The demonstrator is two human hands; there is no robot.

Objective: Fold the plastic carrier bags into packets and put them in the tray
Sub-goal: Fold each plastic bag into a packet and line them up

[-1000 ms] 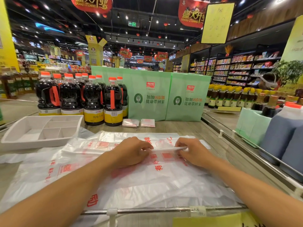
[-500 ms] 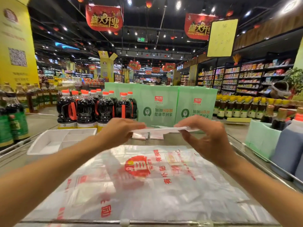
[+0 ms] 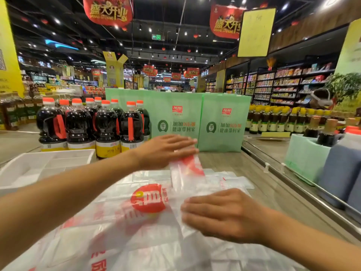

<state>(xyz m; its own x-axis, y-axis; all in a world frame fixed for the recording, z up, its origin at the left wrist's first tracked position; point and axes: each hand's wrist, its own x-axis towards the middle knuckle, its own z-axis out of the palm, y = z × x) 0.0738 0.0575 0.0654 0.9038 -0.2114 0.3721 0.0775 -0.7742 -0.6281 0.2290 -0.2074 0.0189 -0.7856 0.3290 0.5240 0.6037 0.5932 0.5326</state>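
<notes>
A carrier bag folded into a long narrow strip (image 3: 187, 173), clear with red print, runs away from me over a pile of flat carrier bags (image 3: 136, 222) on the counter. My left hand (image 3: 166, 150) reaches forward and holds the strip's far end under its fingers; its thumb is hidden. Nearer to me, my right hand (image 3: 220, 214) lies palm down and presses on the strip's near end. The white compartment tray (image 3: 29, 167) stands at the left, apart from both hands. The strip and fingers are blurred.
Dark sauce bottles (image 3: 101, 126) with orange caps stand behind the tray. Two green boxes (image 3: 224, 126) close off the back of the counter. A metal rail (image 3: 293, 184) runs along the right edge, with jugs (image 3: 343, 169) and a green box beyond it.
The strip was lifted off the pile crosswise between both hands, then turned to point away from me. My left hand moved forward with one end; my right hand came down onto the pile.
</notes>
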